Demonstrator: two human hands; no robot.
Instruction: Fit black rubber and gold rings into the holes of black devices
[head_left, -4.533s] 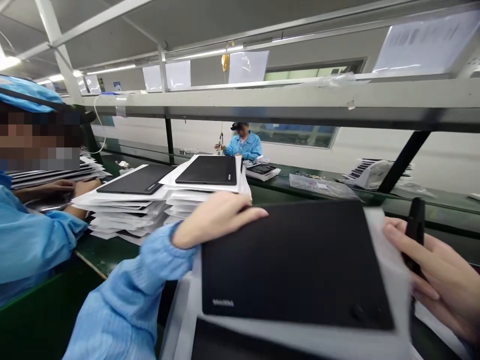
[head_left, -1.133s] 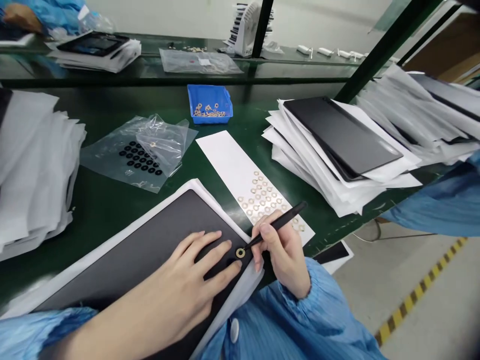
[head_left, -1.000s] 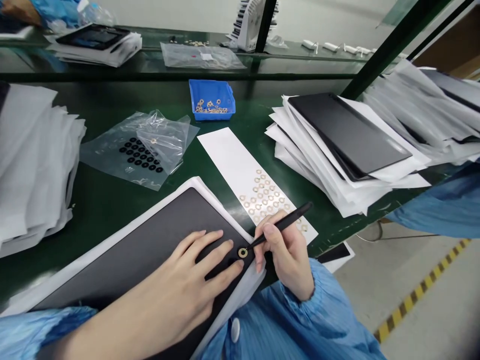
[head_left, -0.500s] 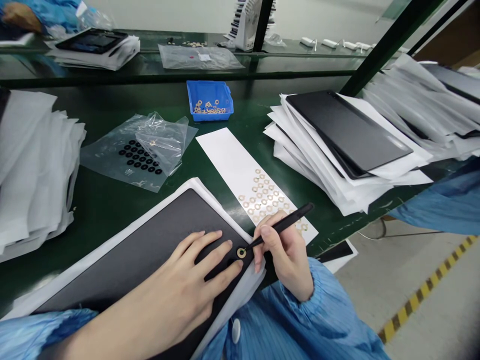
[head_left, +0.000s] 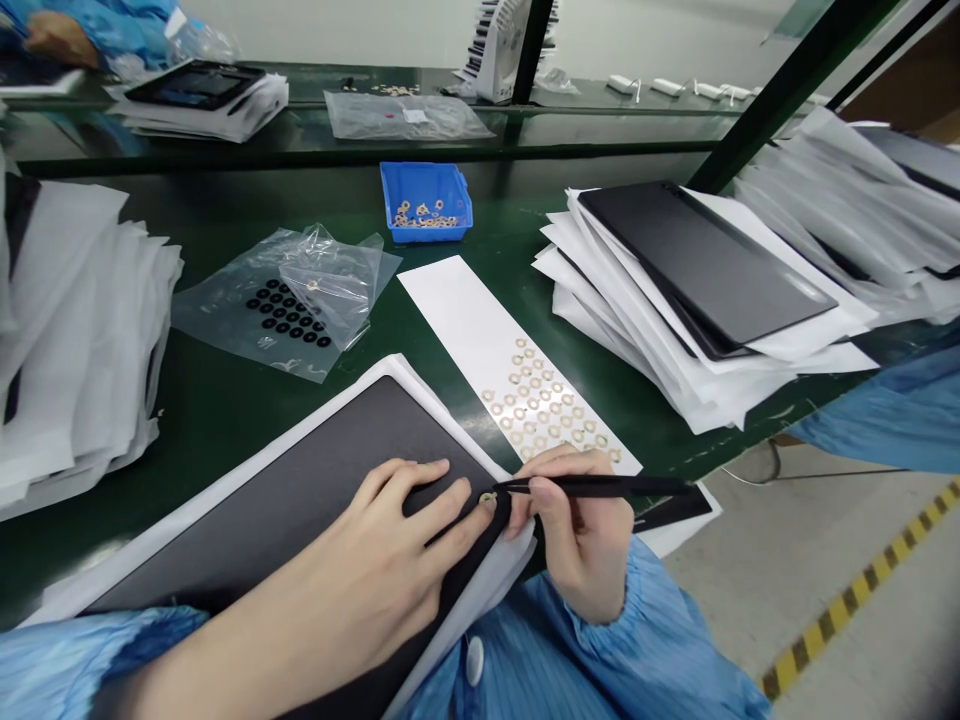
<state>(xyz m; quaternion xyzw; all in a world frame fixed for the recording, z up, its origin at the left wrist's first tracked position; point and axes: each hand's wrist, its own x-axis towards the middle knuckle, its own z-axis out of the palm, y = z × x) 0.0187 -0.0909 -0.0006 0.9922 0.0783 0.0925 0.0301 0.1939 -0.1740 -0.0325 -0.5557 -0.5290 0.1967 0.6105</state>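
Left hand (head_left: pixel 397 535) splayed on black tablet (head_left: pixel 300 480), right hand (head_left: pixel 581 535) pinching black stylus (head_left: pixel 600 486)

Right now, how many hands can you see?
3: the left hand on a black panel, the right hand holding a black pen-like tool, a co-worker's hand top left; more may be hidden.

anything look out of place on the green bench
Yes: a single pale ring lies among the black rings on the clear plastic bag. It looks odd as the only pale one there; its like sit on the white strip and in the blue bin.
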